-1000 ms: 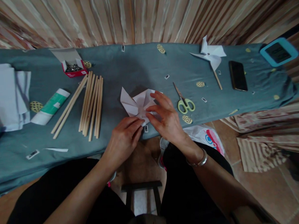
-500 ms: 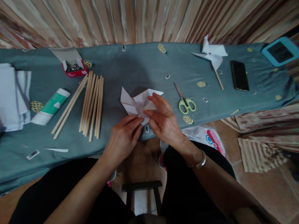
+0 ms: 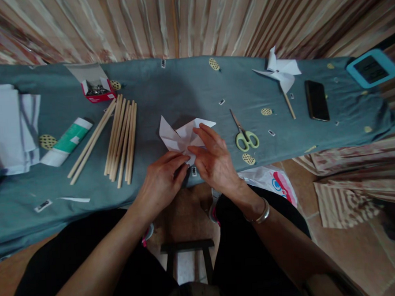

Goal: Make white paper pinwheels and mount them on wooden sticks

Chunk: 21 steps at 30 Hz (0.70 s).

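Between my hands, at the table's front edge, is a white paper pinwheel [image 3: 177,139] with folded, pointed blades and no stick visible. My left hand [image 3: 162,176] pinches its near left part between thumb and fingers. With bent fingers, my right hand [image 3: 216,158] grips the right side of the paper, its index finger near the centre. My fingers cover part of the folds. Green-handled scissors [image 3: 246,139] lie right of my right hand. Farther right rests a white pinwheel on a wooden stick [image 3: 282,72].
Left of my hands lie several wooden sticks [image 3: 120,141], a green-and-white tube [image 3: 67,141] and a stack of white paper [image 3: 2,127]. Behind the sticks stands an open red box [image 3: 98,91] of small metal pieces. A phone [image 3: 317,100] and a blue digital clock [image 3: 372,68] are far right.
My right hand has shifted slightly left, its fingers closer to the pinwheel's centre. My left hand keeps its pinch on the paper.
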Each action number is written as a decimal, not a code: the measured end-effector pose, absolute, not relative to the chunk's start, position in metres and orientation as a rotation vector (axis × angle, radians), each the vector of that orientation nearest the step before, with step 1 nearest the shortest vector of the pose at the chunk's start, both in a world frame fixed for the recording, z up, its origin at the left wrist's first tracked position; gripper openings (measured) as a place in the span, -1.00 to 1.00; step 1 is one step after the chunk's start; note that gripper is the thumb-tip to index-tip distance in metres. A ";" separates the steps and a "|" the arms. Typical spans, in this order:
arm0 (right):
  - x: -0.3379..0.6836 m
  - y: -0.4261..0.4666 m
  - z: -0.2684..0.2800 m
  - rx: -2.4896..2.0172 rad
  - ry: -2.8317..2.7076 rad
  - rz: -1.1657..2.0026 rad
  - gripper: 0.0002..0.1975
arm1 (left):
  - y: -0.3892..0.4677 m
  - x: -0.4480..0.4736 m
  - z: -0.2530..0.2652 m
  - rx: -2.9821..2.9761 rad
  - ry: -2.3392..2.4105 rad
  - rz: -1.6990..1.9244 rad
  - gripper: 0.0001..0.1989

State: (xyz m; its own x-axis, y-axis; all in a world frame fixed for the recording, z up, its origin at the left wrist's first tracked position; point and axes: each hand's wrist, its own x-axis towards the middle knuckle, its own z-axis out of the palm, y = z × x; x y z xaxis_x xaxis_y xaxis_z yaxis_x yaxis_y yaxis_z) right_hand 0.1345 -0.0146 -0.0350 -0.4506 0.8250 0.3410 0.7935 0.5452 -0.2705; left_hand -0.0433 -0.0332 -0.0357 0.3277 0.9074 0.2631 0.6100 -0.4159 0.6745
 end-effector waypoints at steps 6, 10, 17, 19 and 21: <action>0.134 -0.014 -0.034 -1.339 -2.361 0.205 -0.70 | -0.030 -0.044 -0.034 2.099 1.319 0.834 -0.80; 0.133 -0.014 -0.035 -1.333 -2.356 0.160 -0.71 | -0.029 -0.044 -0.035 2.119 1.314 0.824 -0.80; 0.133 -0.013 -0.037 -1.346 -2.356 0.122 -0.72 | -0.028 -0.044 -0.033 2.126 1.313 0.825 -0.81; 0.133 -0.013 -0.038 -1.346 -2.359 0.114 -0.73 | -0.028 -0.044 -0.033 2.122 1.312 0.823 -0.80; 0.132 -0.013 -0.038 -1.350 -2.364 0.108 -0.73 | -0.028 -0.044 -0.033 2.116 1.320 0.813 -0.80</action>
